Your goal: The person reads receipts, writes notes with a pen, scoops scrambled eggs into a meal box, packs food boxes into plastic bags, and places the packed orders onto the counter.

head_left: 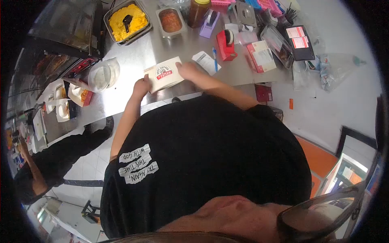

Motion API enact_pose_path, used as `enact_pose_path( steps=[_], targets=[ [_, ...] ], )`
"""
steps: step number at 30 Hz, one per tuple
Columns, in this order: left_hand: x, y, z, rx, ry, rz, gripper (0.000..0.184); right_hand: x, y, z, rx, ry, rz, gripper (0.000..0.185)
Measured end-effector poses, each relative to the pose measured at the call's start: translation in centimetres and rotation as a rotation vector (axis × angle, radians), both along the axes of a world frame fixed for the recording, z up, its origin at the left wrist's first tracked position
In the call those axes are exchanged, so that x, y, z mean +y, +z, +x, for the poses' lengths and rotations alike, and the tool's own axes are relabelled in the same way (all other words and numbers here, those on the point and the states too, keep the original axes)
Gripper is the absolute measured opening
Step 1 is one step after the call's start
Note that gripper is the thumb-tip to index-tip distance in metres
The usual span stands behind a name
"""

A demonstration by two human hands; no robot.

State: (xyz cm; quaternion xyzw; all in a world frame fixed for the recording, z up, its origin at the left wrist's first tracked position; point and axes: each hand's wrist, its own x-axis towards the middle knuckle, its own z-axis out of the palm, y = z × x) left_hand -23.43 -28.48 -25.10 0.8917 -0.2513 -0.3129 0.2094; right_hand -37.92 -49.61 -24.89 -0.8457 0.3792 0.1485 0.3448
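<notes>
A cardboard food box with a printed round logo and red band lies at the front edge of the steel counter, its lid down. My left hand grips its left end, thumb on the side. On the right end, my right hand is closed round the upper corner. The fingers under the box are hidden. Just right of the box are a paper slip and a blue pen.
Behind stand a pan of yellow food and a pan of red sauce. Purple and red tape dispensers are to the right. Filled open boxes sit at left, near a co-worker in dark clothes.
</notes>
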Motion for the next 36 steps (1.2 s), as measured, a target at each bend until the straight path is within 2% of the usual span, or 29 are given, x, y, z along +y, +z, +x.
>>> enact_pose_path(
  steps=[1,2,3,4,6,7,9,10,13,15,18,22,25,27,29,31,34,36],
  targets=[
    [-0.9,1.1,-1.8,-0.018,0.063,0.051,0.049,1.0,0.6,-0.9,-0.124,-0.02,-0.053,0.046],
    [-0.4,-1.5,-2.6,-0.166,0.095,-0.145,0.043,2.2,1.2,-2.1,-0.248,-0.038,-0.105,0.046],
    [-0.3,-1.4,-3.9,-0.313,0.127,-0.34,0.039,2.9,1.4,-3.0,-0.371,-0.057,-0.155,0.047],
    [-0.3,-1.1,-4.2,-0.424,0.045,-0.414,0.038,2.6,0.5,-3.3,-0.519,0.008,-0.163,0.053],
    [-1.0,1.3,-4.6,-0.643,-0.122,-0.565,0.042,1.6,0.9,-3.6,-0.614,0.329,-0.327,0.06],
    [-1.0,2.4,-4.3,-0.699,-0.419,-0.374,0.056,1.3,1.6,-3.9,-0.653,0.493,-0.404,0.063],
    [-0.8,5.3,-4.4,-0.607,-0.655,-0.314,0.071,-0.2,2.8,-4.3,-0.662,0.703,-0.354,0.07],
    [-0.8,5.7,-4.2,-0.601,-0.689,-0.267,0.074,-0.6,3.2,-4.4,-0.666,0.806,-0.326,0.073],
    [-0.9,5.9,-4.2,-0.602,-0.764,-0.125,0.078,-0.5,3.8,-4.4,-0.601,0.79,-0.266,0.069],
    [-1.3,5.5,-4.3,-0.64,-0.78,-0.029,0.077,-0.8,3.0,-4.1,-0.61,0.845,-0.328,0.06],
    [-1.4,5.0,-2.7,-0.53,-0.818,-0.061,0.076,-1.4,2.9,-3.5,-0.606,0.859,-0.289,0.05],
    [-0.5,5.3,-3.8,-0.628,-0.821,-0.17,0.074,-0.1,3.2,-5.2,-0.591,0.815,-0.315,0.049],
    [-0.8,6.3,-4.6,-0.655,-0.79,-0.14,0.074,0.2,3.2,-6.4,-0.67,0.636,-0.392,0.044],
    [-1.2,5.3,-5.0,-0.713,-0.76,-0.104,0.075,-2.1,1.5,-8.9,-0.661,0.249,-0.396,0.039],
    [-2.2,4.8,-6.1,-0.745,-0.651,-0.071,0.075,-5.9,1.7,-11.6,-0.856,-0.335,-0.533,0.029],
    [-3.7,6.5,-7.0,-0.657,-0.558,-0.045,0.07,-9.8,1.9,-12.6,-0.781,-0.874,-0.819,0.024],
    [-4.6,6.5,-7.3,-0.563,-0.47,-0.194,0.068,-16.6,-0.1,-14.4,-0.502,-0.642,-0.301,0.029],
    [-4.8,6.3,-7.3,-0.545,-0.448,-0.242,0.067,-18.5,0.5,-14.2,-0.491,-0.78,0.251,0.03]
  ],
)
